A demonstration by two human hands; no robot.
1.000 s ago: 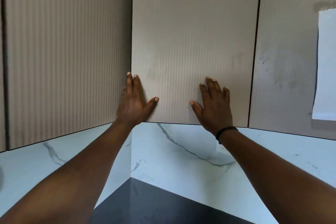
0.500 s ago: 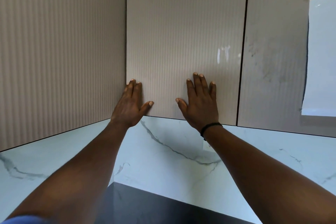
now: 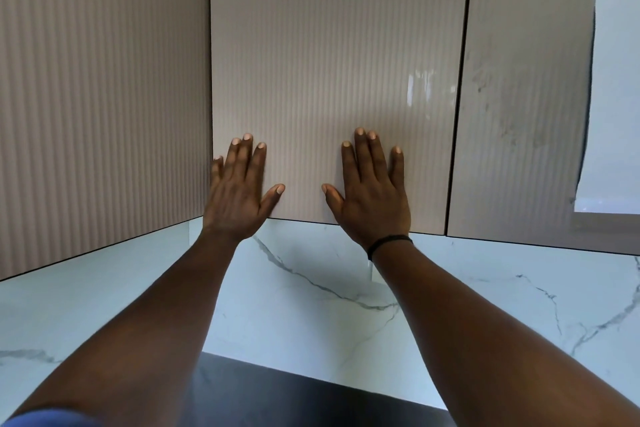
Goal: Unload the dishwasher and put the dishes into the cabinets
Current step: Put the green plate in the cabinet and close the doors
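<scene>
A beige ribbed upper cabinet door [image 3: 332,55] fills the middle of the view and sits flush with its neighbours. My left hand [image 3: 240,191] lies flat on its lower left part, fingers straight and spread. My right hand [image 3: 372,192] lies flat on its lower middle, fingers straight, a black band at the wrist. Both palms press against the door near its bottom edge. No dishes are in view.
Another ribbed cabinet door [image 3: 100,97] meets it in the corner on the left, and a further door [image 3: 519,97] stands on the right with a bright reflection. Below runs a white marble backsplash [image 3: 311,295] and a black countertop [image 3: 294,399].
The door has swung from slightly ajar to flush with its neighbours. My left hand has moved from the door's left edge onto its face, and both hands sit closer together.
</scene>
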